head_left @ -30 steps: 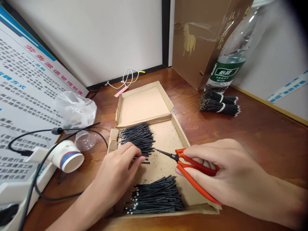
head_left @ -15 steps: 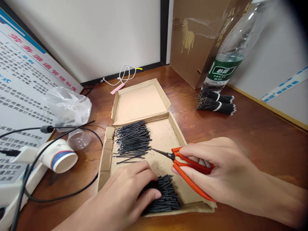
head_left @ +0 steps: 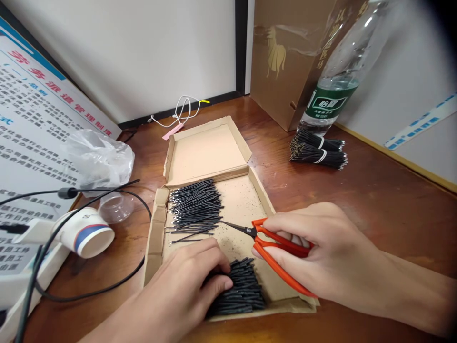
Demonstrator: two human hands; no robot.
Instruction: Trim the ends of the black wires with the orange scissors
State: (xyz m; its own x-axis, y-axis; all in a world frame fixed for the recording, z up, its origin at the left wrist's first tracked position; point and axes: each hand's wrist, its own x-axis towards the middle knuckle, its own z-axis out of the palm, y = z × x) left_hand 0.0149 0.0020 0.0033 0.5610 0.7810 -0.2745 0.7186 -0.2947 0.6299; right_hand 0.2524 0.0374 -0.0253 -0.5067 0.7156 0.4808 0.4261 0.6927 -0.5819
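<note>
My right hand [head_left: 314, 252] grips the red handles of small pointed scissors [head_left: 274, 238]. Their dark blades look closed, the tip pointing left at the edge of a layer of black wires [head_left: 194, 205] with silvery ends. Below, my left hand [head_left: 185, 281] is curled at a second pile, short black pieces [head_left: 246, 286] like cut tubing. Its thumb and index finger close over the pile's left end, and whatever lies between the fingertips is hidden. Both piles are inside an open shallow cardboard box [head_left: 152, 257], where dark specks are scattered.
Two banded bundles of black wire [head_left: 317, 150] lie by a water bottle [head_left: 330, 95] and a brown carton [head_left: 282, 62]. To the left are a tipped paper cup [head_left: 94, 238], a clear plastic cup [head_left: 116, 207], a plastic bag [head_left: 103, 155] and a looped black cable [head_left: 107, 288]. A white cord [head_left: 183, 112] lies behind.
The view has shifted slightly, so everything sits a little further left. Both hands keep nearly the same poses; the scissors stay by the edge of the wires.
</note>
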